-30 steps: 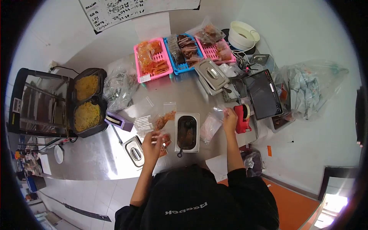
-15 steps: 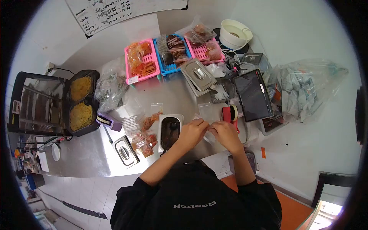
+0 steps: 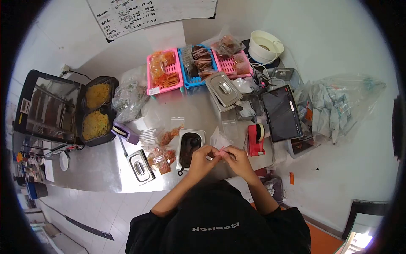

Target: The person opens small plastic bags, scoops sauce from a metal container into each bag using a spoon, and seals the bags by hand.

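My left hand and my right hand meet fingertip to fingertip just right of the steel container. Between them they pinch a small pink-edged plastic bag. Dark sauce with a utensil in it fills part of the steel container. Behind my hands lie clear bags on the steel table. Left of the container are bags with reddish-orange contents and a steel lid.
A red tape dispenser and a tablet stand to the right. Pink and blue baskets of packets line the back, near a lidded steel container. Black trays of yellow food are on the left.
My hands were apart a second ago, the left over the reddish bags and the right near the dispenser. They came together, and both now pinch the small bag. The camera view has also shifted.
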{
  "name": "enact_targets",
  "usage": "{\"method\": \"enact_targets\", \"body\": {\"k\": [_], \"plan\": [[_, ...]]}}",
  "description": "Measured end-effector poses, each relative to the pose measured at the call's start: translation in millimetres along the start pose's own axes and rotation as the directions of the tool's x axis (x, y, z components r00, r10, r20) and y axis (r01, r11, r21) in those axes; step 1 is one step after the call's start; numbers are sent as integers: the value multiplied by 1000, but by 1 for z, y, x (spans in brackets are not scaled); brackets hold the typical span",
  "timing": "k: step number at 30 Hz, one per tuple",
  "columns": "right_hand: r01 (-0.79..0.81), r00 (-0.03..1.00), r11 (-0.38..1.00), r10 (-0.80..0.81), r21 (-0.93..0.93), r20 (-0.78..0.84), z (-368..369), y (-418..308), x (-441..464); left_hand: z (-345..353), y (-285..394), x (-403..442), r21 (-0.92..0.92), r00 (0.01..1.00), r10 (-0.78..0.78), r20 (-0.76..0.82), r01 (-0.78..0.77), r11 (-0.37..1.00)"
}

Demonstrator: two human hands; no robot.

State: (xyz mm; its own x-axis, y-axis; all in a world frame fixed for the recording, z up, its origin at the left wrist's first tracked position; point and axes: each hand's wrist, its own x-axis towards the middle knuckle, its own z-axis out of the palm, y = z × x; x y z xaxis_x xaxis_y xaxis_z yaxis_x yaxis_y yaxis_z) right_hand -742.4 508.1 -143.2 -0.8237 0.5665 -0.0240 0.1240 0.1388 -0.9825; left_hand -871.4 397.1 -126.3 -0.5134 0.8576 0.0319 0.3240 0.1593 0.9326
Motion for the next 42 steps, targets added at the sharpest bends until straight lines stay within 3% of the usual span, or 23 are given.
{"method": "enact_targets", "body": {"k": [1, 4, 7, 10, 13, 16, 19, 22, 25, 28, 31, 32, 33, 34, 35, 37, 41, 42], "plan": [[35, 999, 999, -35, 9, 3, 1, -4, 1, -3, 2, -1, 57, 999, 49, -20, -47, 997], [50, 995, 971, -27, 236, -101, 17, -10, 3, -7, 10, -7, -71, 989, -19, -150, 8, 997], [101, 982, 985, -77, 137, -170, 30, -12, 5, -5, -5, -13, -337, 969, -115, -220, 35, 941], [78, 971, 989, -47, 123, -233, 43, -15, 3, -17, -13, -20, -246, 986, -62, -157, 22, 969], [133, 982, 980, -110, 148, -155, 55, -29, 0, -34, -8, -29, -120, 989, -100, -106, 87, 989], [101, 991, 988, -89, 116, -103, 66, -38, -2, -43, 2, -35, 27, 982, 50, -182, -46, 999], [-14, 1000, 996, 17, 84, -27, 72, -20, 0, -47, -17, -44, -149, 985, -127, -113, 110, 983], [65, 997, 983, -69, 172, 16, 78, -22, 2, -62, -22, -48, -395, 973, -229, 41, 226, 890], [27, 999, 976, -32, 214, 21, 88, -26, 1, -75, -28, -55, -594, 958, -234, 166, 287, 752], [-20, 988, 999, 14, 36, 155, 92, -50, 0, -85, -28, -65, -631, 951, -210, 226, 308, 712], [-48, 950, 970, 118, -239, 289, 104, -62, -3, -108, -15, -71, -214, 905, -187, 382, 284, 935], [67, 989, 931, -15, -358, 145, 114, -58, -6, -110, -19, -72, -4, 968, -84, 237, 87, 996], [154, 986, 861, -166, -485, 18, 129, -51, -11, -111, -24, -75, 231, 991, 59, 117, -85, 969], [210, 940, 762, -330, -613, -87, 141, -48, -13, -112, -29, -77, 468, 973, 229, 34, -218, 856], [193, 945, 807, -306, -558, -116, 147, -50, -12, -115, -32, -76, 406, 953, 290, -85, -232, 884], [150, 954, 890, -244, -430, -171, 159, -54, -11, -118, -35, -76, 327, 939, 324, -114, -273, 905], [221, 917, 935, -296, -278, -267, 175, -63, -12, -125, -39, -79, 242, 906, 388, -167, -344, 907], [244, 894, 931, -324, -271, -309, 180, -62, -13, -123, -41, -80, 68, 940, 270, -210, -261, 963]]}}
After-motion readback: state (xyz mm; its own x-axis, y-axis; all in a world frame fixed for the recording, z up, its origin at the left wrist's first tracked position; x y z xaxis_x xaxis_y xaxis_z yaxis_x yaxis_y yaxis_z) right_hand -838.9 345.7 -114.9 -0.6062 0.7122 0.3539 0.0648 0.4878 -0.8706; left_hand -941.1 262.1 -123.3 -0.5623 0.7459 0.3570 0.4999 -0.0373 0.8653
